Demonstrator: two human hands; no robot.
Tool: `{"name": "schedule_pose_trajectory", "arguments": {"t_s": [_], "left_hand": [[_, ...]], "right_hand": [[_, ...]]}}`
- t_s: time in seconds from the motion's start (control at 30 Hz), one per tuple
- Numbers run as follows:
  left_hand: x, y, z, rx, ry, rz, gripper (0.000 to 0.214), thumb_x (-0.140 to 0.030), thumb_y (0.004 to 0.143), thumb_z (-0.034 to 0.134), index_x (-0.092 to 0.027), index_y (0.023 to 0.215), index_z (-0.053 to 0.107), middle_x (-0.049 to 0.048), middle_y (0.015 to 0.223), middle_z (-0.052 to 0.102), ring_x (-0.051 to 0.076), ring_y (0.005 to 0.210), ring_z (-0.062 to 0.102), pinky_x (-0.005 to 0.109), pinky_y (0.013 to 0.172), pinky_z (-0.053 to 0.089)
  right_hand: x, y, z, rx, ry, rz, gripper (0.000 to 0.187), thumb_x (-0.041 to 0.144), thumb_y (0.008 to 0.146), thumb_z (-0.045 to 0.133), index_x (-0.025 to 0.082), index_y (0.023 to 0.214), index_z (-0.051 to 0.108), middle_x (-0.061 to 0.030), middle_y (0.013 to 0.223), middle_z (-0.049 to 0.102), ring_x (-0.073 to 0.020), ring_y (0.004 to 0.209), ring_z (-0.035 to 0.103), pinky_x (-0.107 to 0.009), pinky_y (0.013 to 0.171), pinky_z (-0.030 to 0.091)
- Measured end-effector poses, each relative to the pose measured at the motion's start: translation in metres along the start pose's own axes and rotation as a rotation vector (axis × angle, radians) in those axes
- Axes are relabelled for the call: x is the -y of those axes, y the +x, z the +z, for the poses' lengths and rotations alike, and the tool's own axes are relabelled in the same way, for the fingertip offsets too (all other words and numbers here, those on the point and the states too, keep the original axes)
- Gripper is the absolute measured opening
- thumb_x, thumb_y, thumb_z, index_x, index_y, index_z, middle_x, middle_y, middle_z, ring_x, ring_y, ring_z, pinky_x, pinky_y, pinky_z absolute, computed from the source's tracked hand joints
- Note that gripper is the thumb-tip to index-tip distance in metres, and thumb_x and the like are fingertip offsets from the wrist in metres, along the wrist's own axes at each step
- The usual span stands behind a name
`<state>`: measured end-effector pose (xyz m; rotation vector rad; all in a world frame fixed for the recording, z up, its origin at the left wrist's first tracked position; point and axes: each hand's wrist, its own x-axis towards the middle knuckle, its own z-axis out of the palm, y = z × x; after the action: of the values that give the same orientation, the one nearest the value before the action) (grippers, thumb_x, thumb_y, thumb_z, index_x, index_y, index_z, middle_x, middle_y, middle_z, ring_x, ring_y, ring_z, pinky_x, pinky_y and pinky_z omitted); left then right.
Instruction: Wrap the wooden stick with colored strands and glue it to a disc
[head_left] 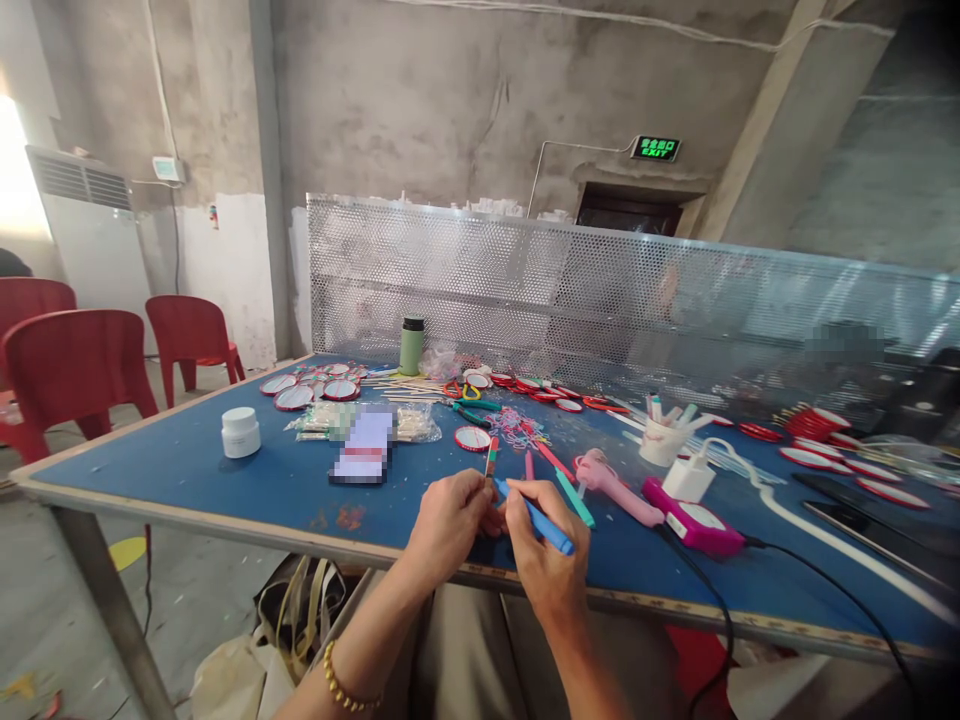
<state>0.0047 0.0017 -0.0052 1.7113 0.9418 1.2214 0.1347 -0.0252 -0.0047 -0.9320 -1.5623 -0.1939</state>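
My left hand (448, 520) is closed around a small thin stick (492, 456) whose upper end shows red, green and brown bands. Its lower part is hidden by my fingers. In a pen grip, my right hand (551, 550) holds a blue marker (551, 527), its tip pointing at the stick. Both hands meet just above the table's near edge. Close by on the tabletop lie a round red-rimmed disc (472, 438), a pink pen (529, 466) and a teal pen (576, 498).
A pixelated phone (364, 447), white jar (241, 433) and green bottle (412, 346) stand or lie leftward on the blue table (187, 480). Rightward are a pink tool (616, 488), magenta device (694, 518), pen cup (661, 443) and cables. A perforated metal screen (480, 270) runs behind.
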Motion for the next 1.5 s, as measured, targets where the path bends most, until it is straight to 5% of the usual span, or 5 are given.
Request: {"name": "schedule_pose_trajectory", "arguments": {"t_s": [0.57,1.5], "left_hand": [[0.0024,0.0005,-0.0005,-0.034,0.161,0.034,0.028,-0.032,0.089,0.044,-0.020,0.064,0.050,-0.0009,0.062,0.064,0.014,0.061,0.060,0.021,0.060,0.043],[-0.0004,0.0001,0.0013,-0.023,-0.030,-0.008,0.021,-0.029,0.085,0.048,-0.019,0.068,0.056,-0.0011,0.060,0.063,0.015,0.059,0.065,0.022,0.057,0.048]], "right_hand": [[-0.0016,0.0002,0.0012,0.029,-0.003,-0.027,0.015,0.024,0.094,0.054,0.019,0.085,0.065,-0.0015,0.070,0.072,-0.0142,0.059,0.068,-0.023,0.058,0.054],[-0.0020,-0.0035,-0.0003,0.038,0.018,0.002,0.015,0.025,0.095,0.054,0.019,0.087,0.065,-0.0014,0.072,0.072,-0.0138,0.059,0.068,-0.023,0.059,0.054]]}}
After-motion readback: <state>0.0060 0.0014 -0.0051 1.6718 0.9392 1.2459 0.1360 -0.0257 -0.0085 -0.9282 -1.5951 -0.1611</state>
